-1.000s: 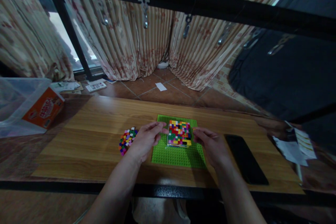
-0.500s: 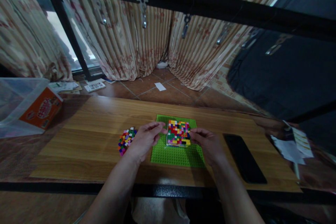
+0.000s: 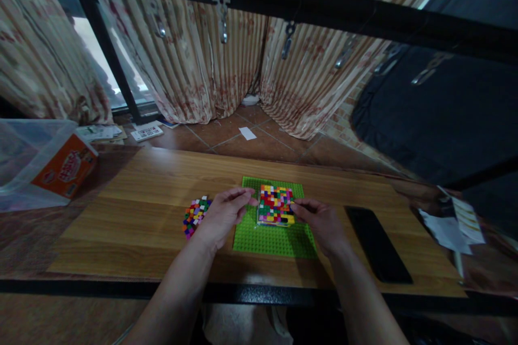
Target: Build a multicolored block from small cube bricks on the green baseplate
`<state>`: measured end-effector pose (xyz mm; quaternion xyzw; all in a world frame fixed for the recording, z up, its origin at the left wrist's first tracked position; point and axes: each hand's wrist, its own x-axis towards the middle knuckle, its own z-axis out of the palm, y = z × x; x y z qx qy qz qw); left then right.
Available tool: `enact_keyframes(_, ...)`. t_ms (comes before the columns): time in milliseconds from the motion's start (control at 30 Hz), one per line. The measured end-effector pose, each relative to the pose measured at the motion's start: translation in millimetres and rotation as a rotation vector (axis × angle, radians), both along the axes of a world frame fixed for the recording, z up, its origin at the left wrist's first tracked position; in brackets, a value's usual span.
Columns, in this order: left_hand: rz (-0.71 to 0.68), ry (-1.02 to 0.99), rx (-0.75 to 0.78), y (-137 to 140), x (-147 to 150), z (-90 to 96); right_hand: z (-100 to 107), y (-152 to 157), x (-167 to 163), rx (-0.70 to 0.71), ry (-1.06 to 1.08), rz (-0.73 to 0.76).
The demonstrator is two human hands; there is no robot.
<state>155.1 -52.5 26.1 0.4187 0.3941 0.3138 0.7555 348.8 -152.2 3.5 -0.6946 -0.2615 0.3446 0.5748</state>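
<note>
A square block of small multicoloured building bricks [image 3: 275, 206] sits on a green studded baseplate [image 3: 267, 242]. At its left side is my left hand [image 3: 226, 213], thumb and fingers drawn together in a pinch; whatever they hold, if anything, is too small to make out. My right hand [image 3: 319, 221] has its thumb and forefinger closed at the block's right edge, near a yellow spot. Whether that is a separate brick in the fingers I cannot tell. Left of my left hand lies a pile of loose bricks [image 3: 194, 218], partly hidden by the hand.
All this rests on a wooden table [image 3: 133, 215]. A black phone-like slab [image 3: 378, 245] lies to the right, with papers [image 3: 445, 232] beyond it. A clear plastic bin [image 3: 32, 161] with an orange label stands at the left. Metal clips [image 3: 223, 19] hang from a dark bar overhead.
My right hand has shifted slightly left, its fingertips now against the block's right edge. My left hand has hardly moved.
</note>
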Motion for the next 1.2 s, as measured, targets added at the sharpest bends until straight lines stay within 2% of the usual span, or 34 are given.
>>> enact_keyframes(467, 0.005, 0.009, 0.013, 0, -1, -0.3, -2, -3, 5, -0.044, -0.148, 0.078)
enact_keyframes(800, 0.004, 0.02, 0.016, -1, -1, -0.9, -5, -4, 6, -0.086, -0.349, 0.118)
enact_keyframes(1000, 0.01, 0.037, 0.006, -1, 0, -0.9, -8, -1, 6, -0.045, -0.311, 0.016)
enact_keyframes(1200, 0.011, 0.034, 0.009, -1, -1, 0.1, -8, 1, 5, -0.011, -0.174, -0.013)
